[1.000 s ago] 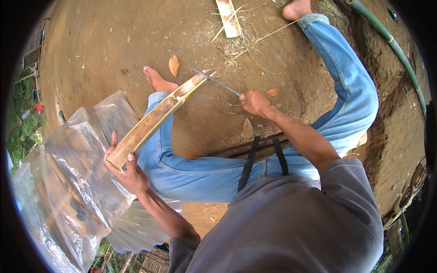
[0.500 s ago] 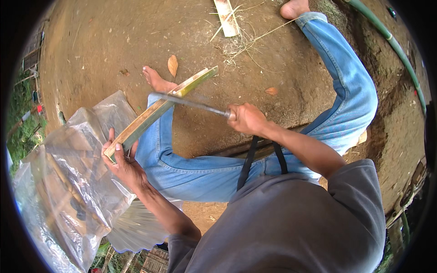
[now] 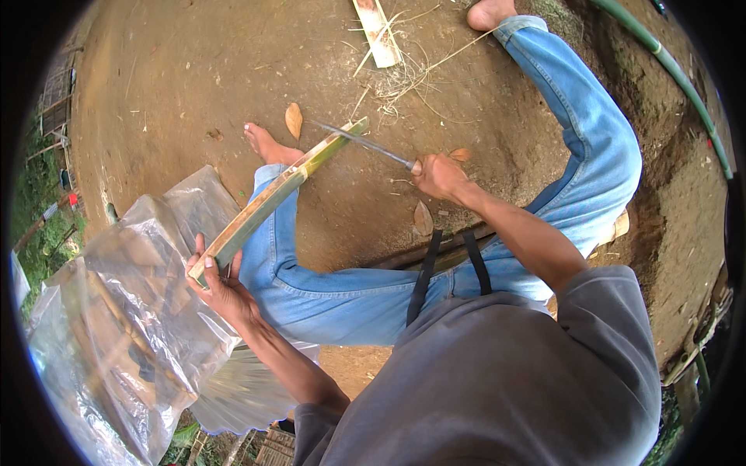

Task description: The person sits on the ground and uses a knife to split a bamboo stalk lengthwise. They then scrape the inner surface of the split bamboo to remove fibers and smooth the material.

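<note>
My left hand (image 3: 220,281) is closed round the near end of a split bamboo strip (image 3: 268,200), which slants up and away to the right across my left leg. Green skin shows along the strip's lower side, pale wood along its upper edge. In my right hand (image 3: 440,177) is the handle of a long, thin-bladed knife (image 3: 377,148). Its blade crosses the strip close to the far end, its tip reaching out past the strip's left side. A pale shaving stands up by that far end.
Another split bamboo piece (image 3: 377,35) lies on the dirt ground among thin shavings (image 3: 400,89). Clear plastic sheeting (image 3: 140,311) covers things at my left. Dry leaves (image 3: 293,120) are scattered about. A green bamboo pole (image 3: 676,70) curves along the right edge.
My right hand has moved away and slightly right, bringing the knife from the strip's middle toward its far end. A shaving now shows there. My left hand keeps its hold, shifted slightly.
</note>
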`<action>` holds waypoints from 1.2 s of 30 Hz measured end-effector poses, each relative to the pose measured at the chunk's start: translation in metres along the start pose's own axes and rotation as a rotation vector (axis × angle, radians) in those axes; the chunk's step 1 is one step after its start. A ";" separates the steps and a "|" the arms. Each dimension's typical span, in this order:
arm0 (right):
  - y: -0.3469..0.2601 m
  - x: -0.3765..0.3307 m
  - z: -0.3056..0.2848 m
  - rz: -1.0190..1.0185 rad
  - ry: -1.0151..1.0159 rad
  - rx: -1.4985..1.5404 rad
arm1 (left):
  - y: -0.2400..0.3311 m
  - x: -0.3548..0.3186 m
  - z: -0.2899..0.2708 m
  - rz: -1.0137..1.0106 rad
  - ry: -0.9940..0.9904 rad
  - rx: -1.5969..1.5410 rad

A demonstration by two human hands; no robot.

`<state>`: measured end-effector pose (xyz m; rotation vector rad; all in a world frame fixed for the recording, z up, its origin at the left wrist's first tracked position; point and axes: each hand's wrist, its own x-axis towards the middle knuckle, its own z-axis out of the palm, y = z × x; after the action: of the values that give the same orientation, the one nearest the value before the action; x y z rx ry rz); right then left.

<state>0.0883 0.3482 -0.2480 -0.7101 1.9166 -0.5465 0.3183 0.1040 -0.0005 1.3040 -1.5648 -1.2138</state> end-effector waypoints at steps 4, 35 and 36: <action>0.020 0.011 0.011 0.063 0.037 0.068 | 0.003 0.002 0.002 -0.027 -0.001 -0.028; -0.017 -0.040 0.025 -0.084 0.050 0.145 | 0.008 -0.039 -0.005 0.242 -0.443 0.108; -0.022 -0.042 0.021 -0.083 0.017 0.131 | 0.008 -0.040 -0.007 0.246 -0.429 0.116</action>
<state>0.1273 0.3596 -0.2160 -0.7042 1.8542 -0.7250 0.3308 0.1425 0.0104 0.9187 -2.0582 -1.3162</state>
